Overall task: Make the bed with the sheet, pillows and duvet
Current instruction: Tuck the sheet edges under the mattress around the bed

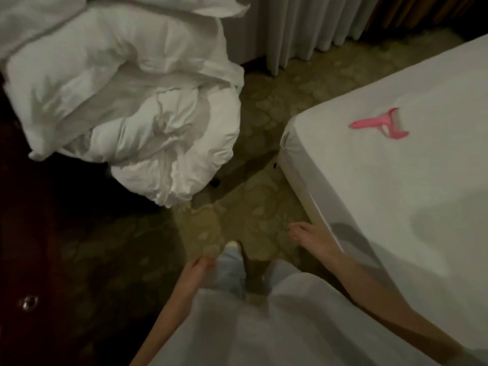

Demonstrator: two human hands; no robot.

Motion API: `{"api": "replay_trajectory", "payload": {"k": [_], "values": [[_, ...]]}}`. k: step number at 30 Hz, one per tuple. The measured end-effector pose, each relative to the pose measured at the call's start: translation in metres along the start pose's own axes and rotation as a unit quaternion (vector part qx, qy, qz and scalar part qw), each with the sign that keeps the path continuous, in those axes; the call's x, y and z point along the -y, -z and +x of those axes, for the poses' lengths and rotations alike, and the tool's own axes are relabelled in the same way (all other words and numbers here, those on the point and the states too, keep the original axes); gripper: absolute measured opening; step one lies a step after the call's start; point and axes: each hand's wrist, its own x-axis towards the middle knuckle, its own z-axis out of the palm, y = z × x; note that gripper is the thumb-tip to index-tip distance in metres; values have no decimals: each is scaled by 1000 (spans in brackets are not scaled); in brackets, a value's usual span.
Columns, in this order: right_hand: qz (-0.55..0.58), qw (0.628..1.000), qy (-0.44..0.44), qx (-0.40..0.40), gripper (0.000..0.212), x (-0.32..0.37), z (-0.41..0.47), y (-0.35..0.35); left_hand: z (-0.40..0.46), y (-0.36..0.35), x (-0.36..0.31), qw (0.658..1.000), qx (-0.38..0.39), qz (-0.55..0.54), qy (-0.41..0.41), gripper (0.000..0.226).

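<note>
The duvet [126, 101], heaped at 10 o'clock, looked soft, bulky, light; grasp a corner. Left hand [196, 268] loosely curled, right hand [311, 240] relaxed, both empty.

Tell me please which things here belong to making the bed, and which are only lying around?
For the job:
- bundled white duvet beside the bed
- mattress with fitted sheet already on
- left hand and right hand, both holding nothing

Just lying about:
- pink object on the mattress
- curtain
- patterned carpet

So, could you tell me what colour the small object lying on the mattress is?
Pink, seen in the head view.
</note>
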Motion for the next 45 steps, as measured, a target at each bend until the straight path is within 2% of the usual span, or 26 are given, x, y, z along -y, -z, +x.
{"api": "replay_trajectory", "payload": {"k": [5, 11, 14, 18, 25, 28, 32, 36, 39, 40, 43, 45], "values": [[6, 997, -82, -14, 33, 15, 30, 6, 73, -5, -122, 994, 56, 89, -40, 15], [10, 986, -163, -28, 34, 37, 86, 41, 141, -36, -258, 984, 139, 79, -79, 26], [1, 989, -143, -30, 34, 69, 136, 73, 179, -59, -322, 983, 134, 92, -90, 32], [37, 989, -124, -73, 25, 135, 205, 129, 226, -85, -387, 976, 137, 136, -103, 25], [110, 990, -53, -67, 34, 260, 285, 237, 275, -128, -488, 979, 126, 159, -5, 28], [167, 983, -26, -79, 35, 295, 313, 281, 306, -152, -534, 970, 127, 205, -1, 27], [253, 958, -9, -134, 32, 326, 351, 340, 346, -201, -607, 906, 142, 392, -68, 19], [360, 908, -23, -213, 29, 349, 389, 395, 386, -277, -698, 879, 200, 427, -67, 13], [439, 855, -63, -268, 26, 358, 412, 427, 410, -351, -769, 845, 232, 475, -82, 13], [463, 836, -81, -284, 25, 360, 420, 434, 420, -375, -790, 833, 239, 492, -86, 19], [501, 796, -142, -308, 30, 368, 442, 449, 439, -431, -846, 767, 290, 557, -127, 23], [501, 787, -175, -315, 34, 373, 457, 456, 439, -462, -884, 754, 322, 553, -148, 20]]}}
